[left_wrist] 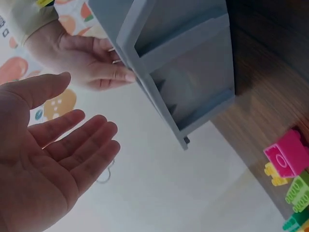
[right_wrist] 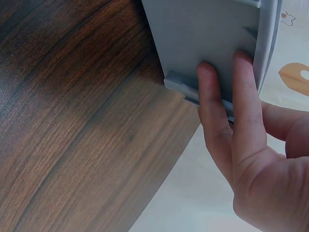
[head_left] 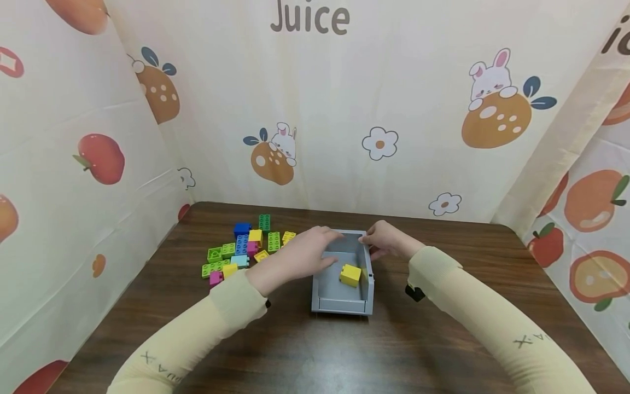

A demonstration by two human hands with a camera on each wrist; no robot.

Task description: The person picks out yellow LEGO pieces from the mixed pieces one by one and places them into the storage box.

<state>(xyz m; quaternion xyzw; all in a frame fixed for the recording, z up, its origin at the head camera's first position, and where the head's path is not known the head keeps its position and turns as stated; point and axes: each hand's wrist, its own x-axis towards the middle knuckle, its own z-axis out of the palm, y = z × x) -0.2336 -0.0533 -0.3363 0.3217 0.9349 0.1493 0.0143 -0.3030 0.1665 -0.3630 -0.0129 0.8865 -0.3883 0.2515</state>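
Note:
A grey box (head_left: 339, 306) stands on the table with a yellow block (head_left: 350, 275) inside it. My right hand (head_left: 389, 239) pinches the box's right wall near the far corner; in the right wrist view, two fingers (right_wrist: 248, 101) lie along the outer side of the grey box (right_wrist: 203, 34). Over the box's left edge hovers my left hand (head_left: 307, 251), thumb and fingers apart. The left wrist view shows this left hand (left_wrist: 63, 154) with its palm visible and nothing held, beside the grey box (left_wrist: 193, 72).
Several colourful blocks lie on the table left of the box, among them a blue block (head_left: 242, 229), a dark green block (head_left: 264, 222) and a magenta block (head_left: 216, 278). A patterned curtain (head_left: 334, 180) hangs behind the table (head_left: 315, 355).

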